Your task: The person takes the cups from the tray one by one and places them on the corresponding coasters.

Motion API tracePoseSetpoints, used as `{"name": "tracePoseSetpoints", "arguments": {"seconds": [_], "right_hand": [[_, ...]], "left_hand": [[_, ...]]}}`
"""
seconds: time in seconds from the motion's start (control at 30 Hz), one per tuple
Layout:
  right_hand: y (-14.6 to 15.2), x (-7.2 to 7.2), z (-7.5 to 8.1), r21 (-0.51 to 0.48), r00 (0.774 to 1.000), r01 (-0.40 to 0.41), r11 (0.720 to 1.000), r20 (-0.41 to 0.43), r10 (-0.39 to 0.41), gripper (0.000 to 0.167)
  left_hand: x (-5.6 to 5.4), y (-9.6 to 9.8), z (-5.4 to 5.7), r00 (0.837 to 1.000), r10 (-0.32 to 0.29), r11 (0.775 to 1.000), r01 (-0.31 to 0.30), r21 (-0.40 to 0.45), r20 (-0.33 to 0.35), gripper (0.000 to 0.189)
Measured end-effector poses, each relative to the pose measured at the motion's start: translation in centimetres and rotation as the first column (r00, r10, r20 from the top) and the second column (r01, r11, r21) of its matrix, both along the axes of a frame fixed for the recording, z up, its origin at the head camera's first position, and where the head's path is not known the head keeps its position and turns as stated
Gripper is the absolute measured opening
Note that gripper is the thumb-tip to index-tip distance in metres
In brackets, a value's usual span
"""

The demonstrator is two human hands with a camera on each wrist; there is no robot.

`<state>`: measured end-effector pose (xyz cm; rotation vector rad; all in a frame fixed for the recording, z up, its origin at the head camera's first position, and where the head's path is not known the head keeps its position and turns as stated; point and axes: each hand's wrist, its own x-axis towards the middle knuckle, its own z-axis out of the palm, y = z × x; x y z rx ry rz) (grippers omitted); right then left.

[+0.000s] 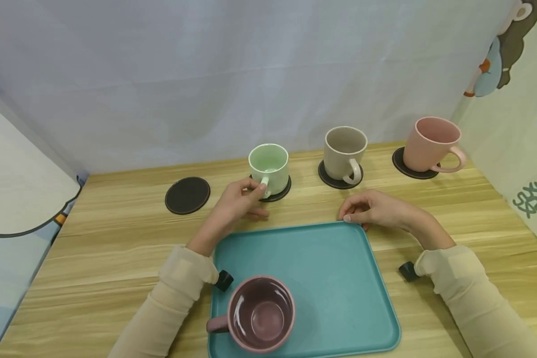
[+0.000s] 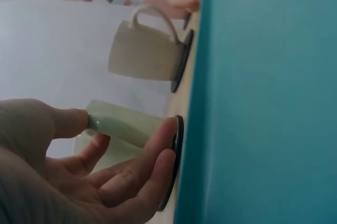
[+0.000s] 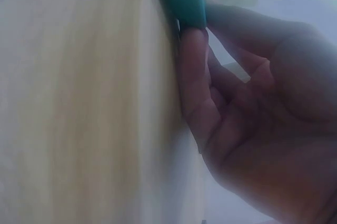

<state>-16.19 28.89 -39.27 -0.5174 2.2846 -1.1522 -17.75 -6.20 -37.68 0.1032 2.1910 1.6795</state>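
My left hand [image 1: 234, 204] pinches the handle of a light green mug [image 1: 276, 174] between thumb and index finger. The mug stands upright on a dark round coaster [image 1: 283, 194], and in the left wrist view the other fingers reach down by the coaster's edge. At its far right corner, my right hand [image 1: 380, 211] grips a teal tray [image 1: 340, 288], with the thumb on the rim and curled fingers against the outer side. A mauve mug [image 1: 261, 343] stands in the tray's near left part, its handle pointing left.
A beige mug [image 1: 340, 161] and a pink mug [image 1: 422, 149] stand on coasters along the back, right of the green one. A bare black coaster [image 1: 187, 195] lies to the left on the wooden table [image 1: 116, 248]. Behind hangs a pale cloth [image 1: 206, 74].
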Motion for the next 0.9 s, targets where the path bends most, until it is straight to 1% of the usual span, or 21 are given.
{"name": "tracePoseSetpoints", "arguments": {"seconds": [0.13,0.2,0.3,0.4,0.57,0.7,0.9], "right_hand": [[0.00,-0.09,-0.09,0.004,1.000,0.002,1.000,0.002,-0.002,0.013],[-0.03,-0.10,-0.12,0.004,1.000,0.002,1.000,0.003,-0.002,0.013],[-0.05,-0.10,-0.10,0.006,1.000,0.006,1.000,0.004,-0.006,0.013],[-0.03,-0.07,0.00,0.005,1.000,0.005,1.000,0.004,-0.005,0.013],[-0.01,-0.01,0.02,-0.007,1.000,0.008,1.000,0.012,-0.008,0.014],[-0.03,0.01,0.04,0.003,1.000,0.013,1.000,0.014,-0.013,0.013],[0.00,0.04,0.06,0.000,1.000,0.013,1.000,0.014,-0.013,0.012]], "left_hand": [[-0.04,-0.22,-0.17,0.999,-0.038,0.999,0.038,0.007,-0.013,0.037],[-0.15,-0.30,-0.30,0.998,-0.055,0.998,0.055,0.036,0.015,0.037],[-0.35,-0.42,-0.58,0.996,-0.065,0.994,0.059,0.094,0.065,0.037],[-0.44,-0.45,-0.68,0.993,-0.041,0.988,0.023,0.153,0.114,0.036],[-0.19,-0.13,-0.57,0.988,0.014,0.977,-0.046,0.209,0.152,0.033],[-0.03,0.11,-0.62,0.987,0.041,0.972,-0.076,0.224,0.157,0.028],[-0.01,0.38,-0.90,0.987,0.061,0.965,-0.096,0.245,0.146,0.019]]}}
